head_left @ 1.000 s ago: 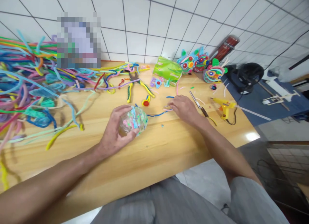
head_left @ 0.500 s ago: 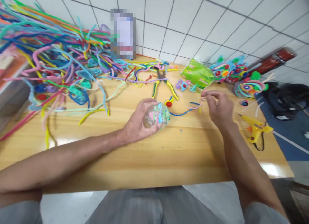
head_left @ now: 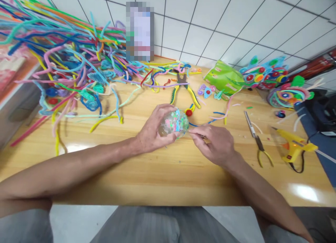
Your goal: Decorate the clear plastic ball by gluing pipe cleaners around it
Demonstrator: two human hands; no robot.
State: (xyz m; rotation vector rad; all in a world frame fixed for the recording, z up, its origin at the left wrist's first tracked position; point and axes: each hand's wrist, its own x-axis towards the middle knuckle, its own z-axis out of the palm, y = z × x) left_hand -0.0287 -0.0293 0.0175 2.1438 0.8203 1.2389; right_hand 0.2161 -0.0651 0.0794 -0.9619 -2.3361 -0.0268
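My left hand [head_left: 152, 131] is wrapped round a clear ball [head_left: 175, 122] covered with pink, green and blue bits, holding it just above the wooden table [head_left: 162, 173]. My right hand [head_left: 214, 143] is at the ball's right side, thumb and forefinger pinched together against it on something too small to name. A blue pipe cleaner [head_left: 207, 121] and a pink pipe cleaner [head_left: 227, 108] lie just behind my right hand. A small red and yellow piece [head_left: 189, 112] sits behind the ball.
A big heap of coloured pipe cleaners [head_left: 65, 61] covers the table's left back. Yellow-handled pliers [head_left: 182, 89], a green bag [head_left: 223, 78], decorated craft pieces [head_left: 265, 75], thin pliers [head_left: 256, 138] and a yellow glue gun [head_left: 294, 145] lie at the back and right.
My right hand has dropped from above the pink pipe cleaner and come left to the ball, pinching at its side. The left hand keeps hold of the ball. The view shifted slightly.
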